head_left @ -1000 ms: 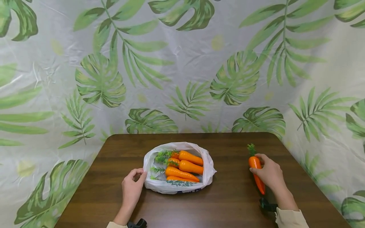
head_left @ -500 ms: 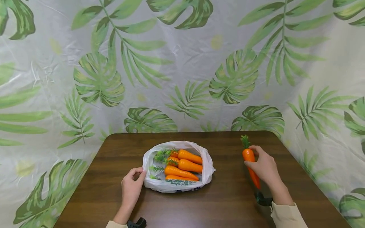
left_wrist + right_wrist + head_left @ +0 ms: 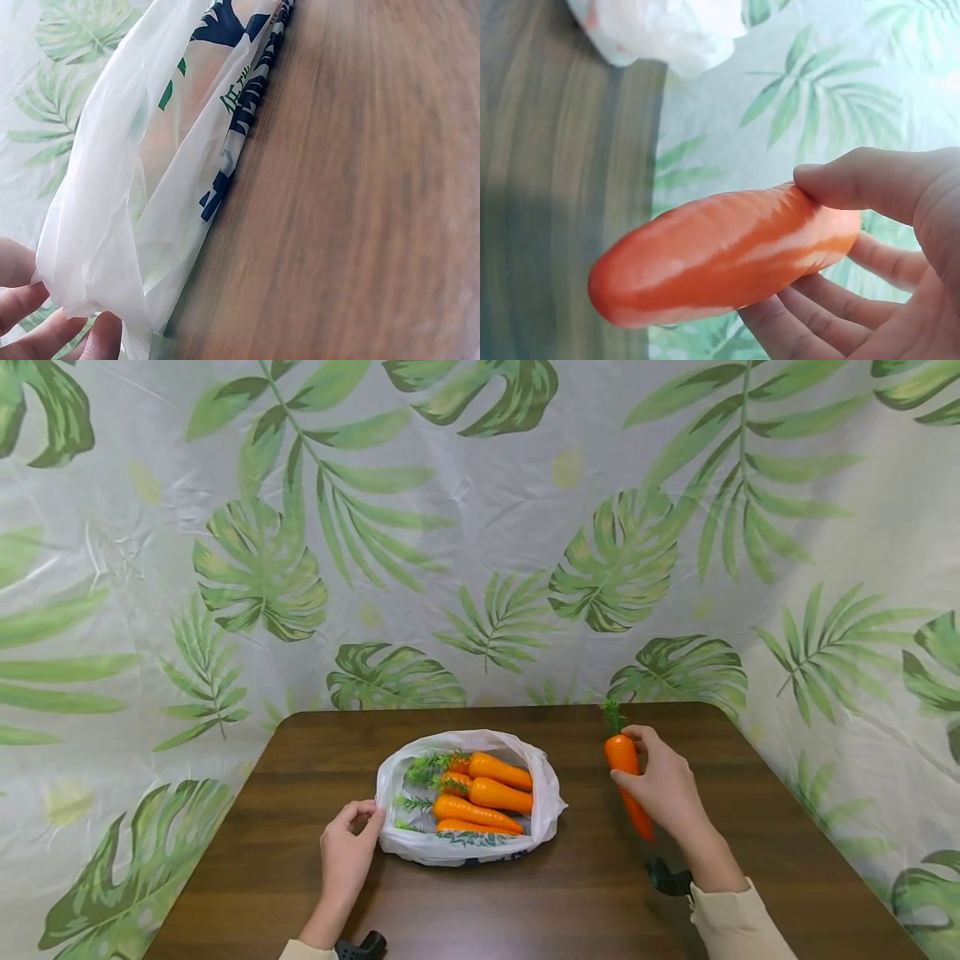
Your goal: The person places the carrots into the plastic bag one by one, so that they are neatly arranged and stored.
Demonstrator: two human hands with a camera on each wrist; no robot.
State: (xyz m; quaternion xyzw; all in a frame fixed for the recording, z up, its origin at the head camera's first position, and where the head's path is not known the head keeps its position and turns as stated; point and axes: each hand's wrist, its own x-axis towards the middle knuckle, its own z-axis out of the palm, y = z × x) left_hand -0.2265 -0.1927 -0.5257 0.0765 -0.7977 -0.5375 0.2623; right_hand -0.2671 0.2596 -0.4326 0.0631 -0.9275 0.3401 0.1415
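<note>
My right hand (image 3: 663, 785) grips an orange carrot (image 3: 628, 777) with a green leafy top, to the right of the bag. The right wrist view shows the carrot (image 3: 727, 251) between the thumb on one side and the fingers on the other. A white plastic bag (image 3: 551, 793) lies with its mouth spread wide, and several carrots (image 3: 480, 814) with green tops rest inside. At the bag's left rim, my left hand (image 3: 348, 843) pinches the plastic. Up close in the left wrist view, thumb and fingers (image 3: 49, 330) hold the bag's edge (image 3: 97, 247).
Under everything is a dark brown wooden table (image 3: 487, 910) with rounded far corners. A pale cloth with green leaf prints (image 3: 480, 527) hangs behind and beside it. Dark devices are strapped to both wrists, such as the right one (image 3: 667, 877).
My right hand has carried the carrot leftward and somewhat farther from me, closer to the bag. The left hand stays at the bag's rim, and the carrots inside lie as before.
</note>
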